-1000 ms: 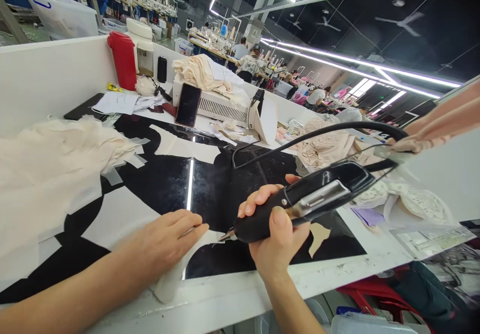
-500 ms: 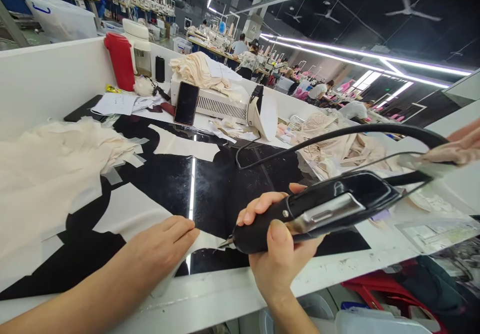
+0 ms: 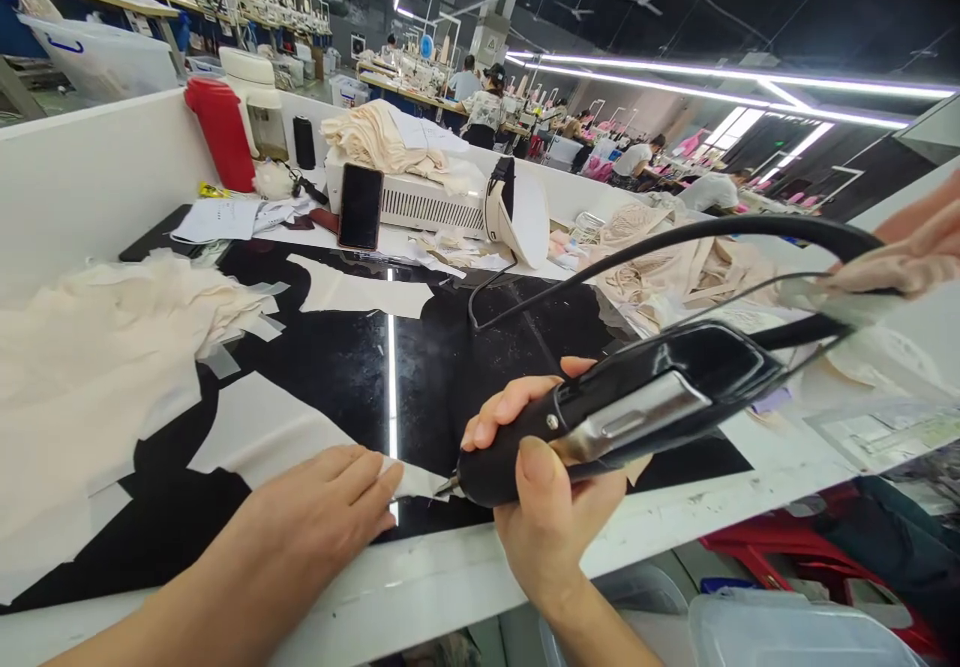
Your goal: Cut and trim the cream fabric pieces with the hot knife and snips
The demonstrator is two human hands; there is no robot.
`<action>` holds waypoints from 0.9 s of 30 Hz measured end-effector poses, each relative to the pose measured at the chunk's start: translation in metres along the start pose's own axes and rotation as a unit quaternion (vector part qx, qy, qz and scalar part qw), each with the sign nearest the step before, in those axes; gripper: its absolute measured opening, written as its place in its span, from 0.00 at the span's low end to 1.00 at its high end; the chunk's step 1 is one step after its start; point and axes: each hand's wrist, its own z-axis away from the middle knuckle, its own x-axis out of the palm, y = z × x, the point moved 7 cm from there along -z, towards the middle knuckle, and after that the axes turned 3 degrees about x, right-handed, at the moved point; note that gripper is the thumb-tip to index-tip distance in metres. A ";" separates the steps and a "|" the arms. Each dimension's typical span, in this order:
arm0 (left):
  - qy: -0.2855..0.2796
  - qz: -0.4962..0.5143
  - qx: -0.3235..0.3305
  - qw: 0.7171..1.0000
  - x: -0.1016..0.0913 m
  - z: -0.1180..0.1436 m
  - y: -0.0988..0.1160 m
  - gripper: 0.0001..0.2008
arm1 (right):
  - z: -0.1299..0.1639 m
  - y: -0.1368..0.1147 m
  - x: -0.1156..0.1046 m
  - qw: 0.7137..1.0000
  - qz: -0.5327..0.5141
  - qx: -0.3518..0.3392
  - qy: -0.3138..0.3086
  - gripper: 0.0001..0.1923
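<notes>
My right hand (image 3: 551,492) is wrapped round a black hose-fed glue gun (image 3: 536,447), the thumb near its silver lever (image 3: 637,417). Its pointed metal nozzle (image 3: 450,487) touches or hovers just over the narrow end of a cream fabric piece (image 3: 262,422). My left hand (image 3: 322,497) lies on that piece, fingers together and stretched out, just left of the nozzle; its thumb is hidden. The piece rests on a glossy black work surface (image 3: 427,377). A thick black hose (image 3: 697,230) arches behind the gun towards pinkish cloth at the right.
A heap of cream fabric pieces (image 3: 90,367) lies at the left, with another cut piece (image 3: 360,292) behind. A phone (image 3: 361,207) leans against a white vented machine (image 3: 435,209). A red container (image 3: 221,132) and cream straps (image 3: 675,257) stand and lie farther back.
The view has shifted slightly. My left hand has moved a little right and down along the fabric. The glue gun's nozzle is slightly farther left, still at the fabric's narrow end.
</notes>
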 end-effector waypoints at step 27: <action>0.026 -0.103 0.060 0.993 0.003 0.014 0.013 0.35 | -0.011 0.018 0.022 0.996 -0.076 0.037 -0.033 0.21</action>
